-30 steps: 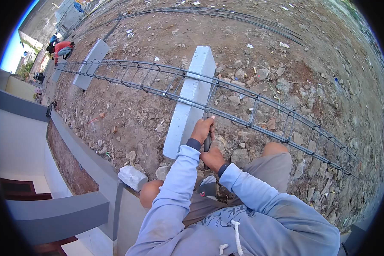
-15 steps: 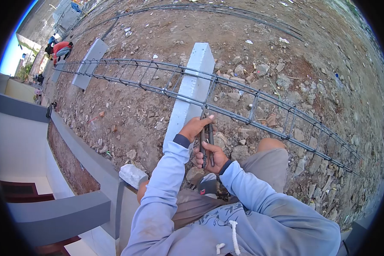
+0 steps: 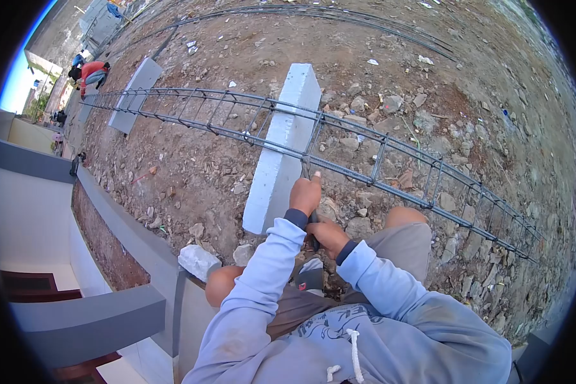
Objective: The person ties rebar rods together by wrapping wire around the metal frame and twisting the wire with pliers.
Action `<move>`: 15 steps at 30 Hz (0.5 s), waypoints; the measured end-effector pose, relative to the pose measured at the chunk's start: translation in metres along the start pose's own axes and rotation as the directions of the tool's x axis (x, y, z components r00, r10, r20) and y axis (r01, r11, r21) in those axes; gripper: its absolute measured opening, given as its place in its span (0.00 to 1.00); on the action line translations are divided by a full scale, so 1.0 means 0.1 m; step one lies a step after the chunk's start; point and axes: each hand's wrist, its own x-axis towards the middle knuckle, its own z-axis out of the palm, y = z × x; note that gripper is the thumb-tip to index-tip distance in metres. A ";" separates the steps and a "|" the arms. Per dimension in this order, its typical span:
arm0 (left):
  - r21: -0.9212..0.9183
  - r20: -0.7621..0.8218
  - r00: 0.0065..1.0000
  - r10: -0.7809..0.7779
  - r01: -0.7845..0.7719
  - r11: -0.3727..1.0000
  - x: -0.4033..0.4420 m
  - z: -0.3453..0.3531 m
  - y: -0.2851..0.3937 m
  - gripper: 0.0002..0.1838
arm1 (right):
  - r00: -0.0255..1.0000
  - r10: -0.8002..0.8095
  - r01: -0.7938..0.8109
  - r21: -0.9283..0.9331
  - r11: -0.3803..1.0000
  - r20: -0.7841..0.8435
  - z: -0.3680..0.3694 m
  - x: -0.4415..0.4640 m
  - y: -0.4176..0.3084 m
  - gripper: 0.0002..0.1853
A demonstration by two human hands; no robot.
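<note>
A long steel rebar cage (image 3: 358, 176) runs across the view, its bars crossed by several stirrups. It rests on a light grey block (image 3: 277, 163). Dark steel pincers (image 3: 306, 167) reach the cage's near bar where a stirrup crosses it, just right of the block. My left hand (image 3: 306, 195) is closed round the pincers close below their jaws, thumb pointing up. Lower down, my right hand (image 3: 329, 237) is wrapped round the handles, which are mostly hidden by both hands. Whether the jaws grip any tie wire is too small to tell.
Another block (image 3: 136, 96) supports the cage farther left, and a person in a red top (image 3: 95, 69) bends at its far end. Loose bars (image 3: 339, 17) lie beyond. Rubble covers the ground. A white stone (image 3: 200, 262) sits by my knee, beside a low wall (image 3: 128, 237).
The pincers' handles, spread apart and visible before, are now mostly covered by my hands. My left hand has turned over and moved slightly right; my right hand has rolled over the handles. The cage stays put.
</note>
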 end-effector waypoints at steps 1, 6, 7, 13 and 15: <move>0.122 -0.109 0.992 0.062 -0.049 0.991 0.00 0.07 -0.02 0.27 | 1.000 -0.012 0.011 -0.049 0.999 -0.024 0.04 0.04 0.02 0.10; 0.128 -0.153 0.988 0.018 0.002 0.992 -0.18 -0.08 0.12 0.29 | 0.985 -0.084 0.090 0.033 0.995 -0.151 0.21 0.11 0.12 0.07; -0.008 -0.033 0.999 0.011 -0.011 1.000 -0.16 -0.16 0.08 0.29 | 0.995 -0.069 0.075 0.089 0.993 -0.073 0.19 0.10 0.14 0.08; -0.711 0.433 0.890 0.146 0.237 0.662 -0.07 -0.53 0.07 0.28 | 0.933 -0.062 -0.140 0.516 0.845 0.354 0.25 -0.07 -0.05 0.12; -0.724 0.502 0.853 0.141 0.326 0.608 -0.12 -0.54 0.06 0.26 | 0.893 -0.114 -0.163 0.550 0.819 0.435 0.21 -0.01 0.03 0.13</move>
